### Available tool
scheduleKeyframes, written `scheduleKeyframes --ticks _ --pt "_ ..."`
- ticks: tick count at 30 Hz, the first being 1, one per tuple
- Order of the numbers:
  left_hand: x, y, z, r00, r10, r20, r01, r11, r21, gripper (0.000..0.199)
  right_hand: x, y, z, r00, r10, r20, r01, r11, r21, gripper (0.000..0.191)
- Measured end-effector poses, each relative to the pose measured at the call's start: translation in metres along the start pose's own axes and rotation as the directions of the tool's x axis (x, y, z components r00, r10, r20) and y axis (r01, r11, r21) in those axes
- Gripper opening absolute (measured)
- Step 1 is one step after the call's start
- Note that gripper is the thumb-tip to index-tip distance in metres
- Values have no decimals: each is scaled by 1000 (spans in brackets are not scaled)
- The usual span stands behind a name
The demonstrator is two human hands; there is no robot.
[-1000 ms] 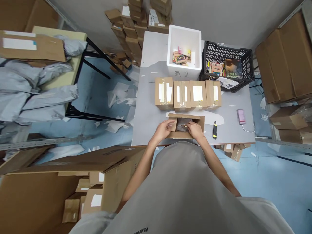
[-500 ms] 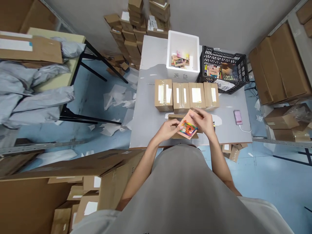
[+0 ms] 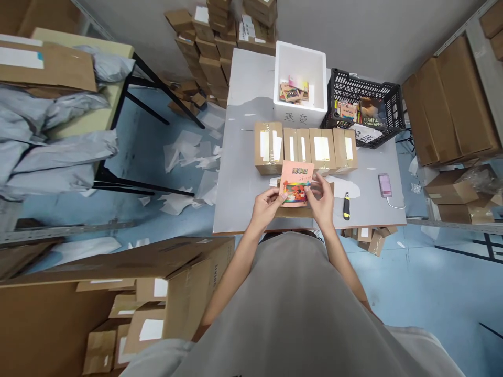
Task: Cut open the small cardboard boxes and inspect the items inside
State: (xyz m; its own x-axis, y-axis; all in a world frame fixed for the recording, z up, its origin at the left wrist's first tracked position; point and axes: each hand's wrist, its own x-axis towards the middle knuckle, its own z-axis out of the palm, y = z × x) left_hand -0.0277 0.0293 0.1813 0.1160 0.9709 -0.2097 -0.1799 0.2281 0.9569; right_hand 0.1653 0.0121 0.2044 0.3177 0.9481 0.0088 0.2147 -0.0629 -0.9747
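Observation:
Between my two hands is a thin pink book with a colourful picture on its lower half, its cover turned up towards me. My left hand grips its lower left corner, thumb on the front. At the lower right edge my right hand pinches it, thumb also on the cover. Beneath the book and hands lies a brown cardboard box, mostly covered by them. A black and yellow box cutter rests on the table to the right of my right hand.
Several taped cardboard boxes stand in a row beyond my hands. Behind them are a white foam box and a black crate, both holding books. A phone with a cable lies at the right of the grey table. A big carton stands at lower left.
The book has turned from tilted to upright, with its cover facing me. My right hand has come down from its top to its lower right edge, exposing the box cutter.

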Motion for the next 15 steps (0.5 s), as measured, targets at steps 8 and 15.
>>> scheduleKeyframes --ticks 8,15 --pt "-32 -14 5 980 35 -196 -55 994 -93 58 -38 -14 22 993 -98 71 114 955 -275 43" --pt "-66 -21 4 985 52 -166 -58 998 -28 55 -71 -10 40 990 36 140 -14 988 -155 56"
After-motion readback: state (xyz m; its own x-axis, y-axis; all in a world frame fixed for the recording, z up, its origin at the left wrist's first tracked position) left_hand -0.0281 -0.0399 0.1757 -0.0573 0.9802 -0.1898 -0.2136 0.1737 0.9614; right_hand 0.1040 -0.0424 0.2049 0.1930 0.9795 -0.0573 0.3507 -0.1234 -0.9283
